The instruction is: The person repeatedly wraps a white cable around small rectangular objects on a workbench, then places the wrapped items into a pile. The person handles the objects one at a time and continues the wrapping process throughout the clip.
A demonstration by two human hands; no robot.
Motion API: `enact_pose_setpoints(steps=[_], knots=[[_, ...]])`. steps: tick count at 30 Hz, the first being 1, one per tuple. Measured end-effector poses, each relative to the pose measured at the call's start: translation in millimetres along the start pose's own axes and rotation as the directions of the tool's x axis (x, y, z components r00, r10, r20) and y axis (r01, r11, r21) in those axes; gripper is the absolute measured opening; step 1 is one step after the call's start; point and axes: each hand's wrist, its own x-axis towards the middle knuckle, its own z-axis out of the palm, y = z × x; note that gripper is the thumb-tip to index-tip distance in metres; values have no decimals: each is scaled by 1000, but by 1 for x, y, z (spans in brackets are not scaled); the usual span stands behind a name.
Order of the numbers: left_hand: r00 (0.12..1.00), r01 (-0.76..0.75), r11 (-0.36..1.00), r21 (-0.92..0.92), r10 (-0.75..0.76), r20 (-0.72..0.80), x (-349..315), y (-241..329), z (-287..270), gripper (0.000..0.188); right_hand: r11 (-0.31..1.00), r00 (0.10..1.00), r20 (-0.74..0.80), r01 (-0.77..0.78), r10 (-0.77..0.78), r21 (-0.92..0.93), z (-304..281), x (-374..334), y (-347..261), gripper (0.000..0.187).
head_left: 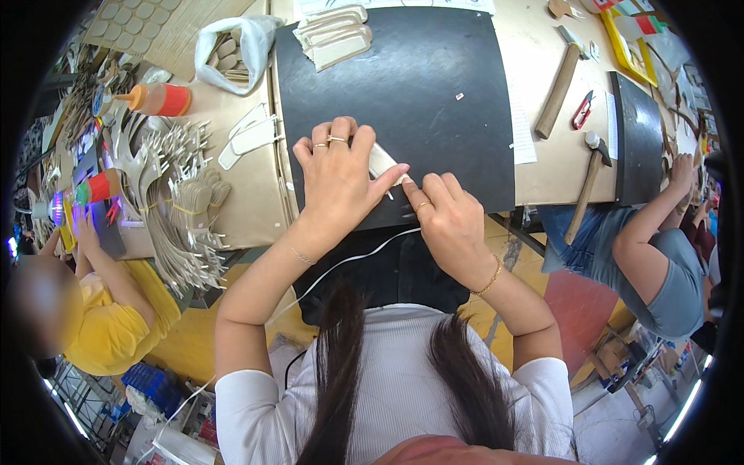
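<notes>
A pale cream, flat elongated piece [380,160] lies slanted over the near part of a black mat. My left hand [337,167] is closed on it, with bent fingers along its far-left side and the thumb at its near end. At that same end is my right hand [446,221], its index fingertip pressed to the piece close to my left thumb and its other fingers curled. The right thumb is mostly hidden. A small white strip shows beneath the left thumb. Several similar cream pieces [333,37] lie stacked at the mat's far left.
The black mat [418,101] covers the table's middle. To its left are a plastic bag of beige pieces [232,58], a glue bottle [159,100] and bundled straps [167,209]. Hammers [558,89] and red snips [583,110] lie right. Co-workers sit on both sides.
</notes>
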Motion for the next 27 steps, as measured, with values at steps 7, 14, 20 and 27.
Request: enact_pose_setpoints(steps=[7,14,20,27], knots=[[961,198,962,-189,-153,229,18,-20,-8,29,1000,999,11,-31,31,0,0,-3,-1,34],[978,100,969,-224,-54,204,4,-13,-21,47,957,977,15,-212,213,196,-4,-4,9,31],[856,489,655,-577,-230,464,6,-10,-40,26,662,786,338,-619,518,423,-29,-6,12,47],[892,425,678,-599,-201,406,-1,0,-84,17,587,826,358,-562,435,583,-42,1,-3,33]])
